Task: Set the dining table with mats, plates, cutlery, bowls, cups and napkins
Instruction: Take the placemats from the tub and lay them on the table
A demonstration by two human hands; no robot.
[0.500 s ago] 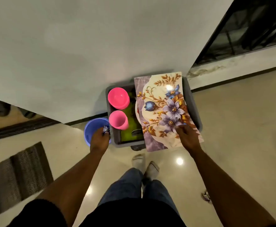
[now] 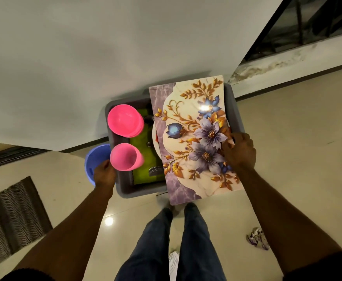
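A grey tub (image 2: pixel 123 189) hangs in front of me above my legs. Across its right half lies a floral mat (image 2: pixel 190 138), covering a white plate (image 2: pixel 155 138). The left half holds stacked pink bowls (image 2: pixel 123 120), a pink cup (image 2: pixel 125 157), a green cloth (image 2: pixel 141 151) and some cutlery (image 2: pixel 155 171). My left hand (image 2: pixel 104 173) grips the tub's left rim, where a blue bowl (image 2: pixel 96 159) sits outside the wall. My right hand (image 2: pixel 239 151) grips the mat's right edge at the tub's right rim.
A white wall (image 2: pixel 85 67) rises just beyond the tub, with a dark glass opening (image 2: pixel 312 23) at the upper right. A striped doormat (image 2: pixel 12 218) lies on the tiled floor at the left. A crumpled wrapper (image 2: pixel 257 238) lies at the right.
The tub with its contents has come closer to me. My right hand has slid further up the mat's right edge. My feet have shifted under the tub.
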